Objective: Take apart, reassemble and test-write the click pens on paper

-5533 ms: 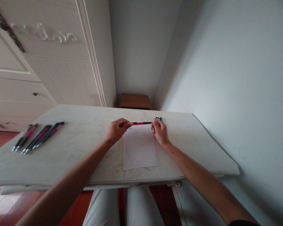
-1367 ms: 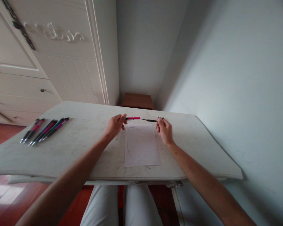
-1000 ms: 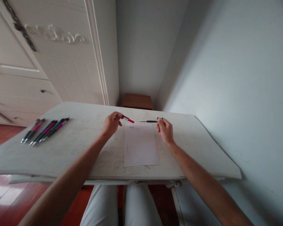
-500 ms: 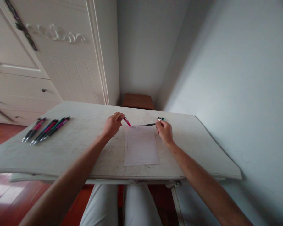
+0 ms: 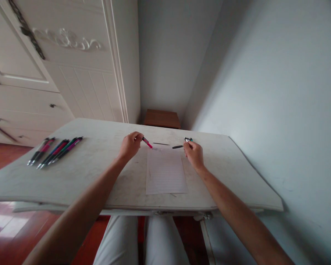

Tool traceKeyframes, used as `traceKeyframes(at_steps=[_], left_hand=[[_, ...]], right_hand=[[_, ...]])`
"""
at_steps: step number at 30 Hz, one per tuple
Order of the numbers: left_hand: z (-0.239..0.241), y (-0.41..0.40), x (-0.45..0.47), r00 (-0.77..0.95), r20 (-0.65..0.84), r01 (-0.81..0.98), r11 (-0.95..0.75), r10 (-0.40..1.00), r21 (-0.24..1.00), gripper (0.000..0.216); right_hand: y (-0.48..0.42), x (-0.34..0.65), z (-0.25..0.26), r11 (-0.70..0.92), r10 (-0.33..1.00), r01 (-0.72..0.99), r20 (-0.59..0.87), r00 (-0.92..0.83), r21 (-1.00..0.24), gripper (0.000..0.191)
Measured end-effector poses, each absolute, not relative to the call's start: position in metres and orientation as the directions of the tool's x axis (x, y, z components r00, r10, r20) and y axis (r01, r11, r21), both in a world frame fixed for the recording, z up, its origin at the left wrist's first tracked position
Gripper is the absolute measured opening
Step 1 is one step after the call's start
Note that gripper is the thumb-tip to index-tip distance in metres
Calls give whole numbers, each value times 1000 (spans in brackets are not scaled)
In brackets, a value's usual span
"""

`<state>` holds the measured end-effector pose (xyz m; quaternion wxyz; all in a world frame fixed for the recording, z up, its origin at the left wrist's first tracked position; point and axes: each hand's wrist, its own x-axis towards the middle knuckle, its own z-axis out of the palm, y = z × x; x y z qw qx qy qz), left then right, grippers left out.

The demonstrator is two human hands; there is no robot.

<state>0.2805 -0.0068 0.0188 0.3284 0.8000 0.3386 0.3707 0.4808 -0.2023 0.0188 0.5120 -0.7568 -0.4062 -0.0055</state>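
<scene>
My left hand (image 5: 131, 145) is closed around the upper end of a pink pen barrel (image 5: 148, 143), whose pink end points down at the top-left corner of a lined sheet of paper (image 5: 167, 173). Pinched in my right hand (image 5: 193, 152) is a black pen part (image 5: 177, 147), pointing left over the paper's top-right corner. A thin dark ink refill (image 5: 161, 144) shows just beyond the top edge of the sheet, between both hands and apart from them. Directly behind my right fingers are several small pen pieces (image 5: 188, 139), white, black and green, partly hidden.
Several pens (image 5: 59, 151) in pink, blue, green and purple lie on the left of the white table (image 5: 105, 141). A wall (image 5: 278, 110) runs along the right side. Behind stand a white cabinet (image 5: 91, 88) and a brown wooden piece of furniture (image 5: 162, 117).
The refill, which stuck out of the black pen part in my right hand, is now separate from it. My left hand has shifted slightly left with the pink barrel.
</scene>
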Motion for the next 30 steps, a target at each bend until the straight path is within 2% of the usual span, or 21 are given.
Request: traceKeyframes(at_steps=[3,7,10,16,25,30], left_hand=[[19,-6,277,474,355,412,-559,806,720,26],[20,-7,271,440,367,614,-573,820,544,30],[20,-7,271,427,382,670,-570,820,475,34],[14,-5,283,602,486,429,-770,633,472,28],[20,-27,303,657,666,96,-915,354,392,26],[25,-60,308,678,717,-94,-948,164,305,35]], right_hand=[[-202,481,18,-135,613,603,413,674,-786,38],[-201,481,17,-123,611,579,398,684,-806,38],[-201,481,18,-112,613,563,389,688,-819,38],[-199,481,15,-76,642,545,377,667,-835,39],[-198,476,14,8,724,524,366,585,-852,45],[-202,465,21,57,786,446,315,531,-893,48]])
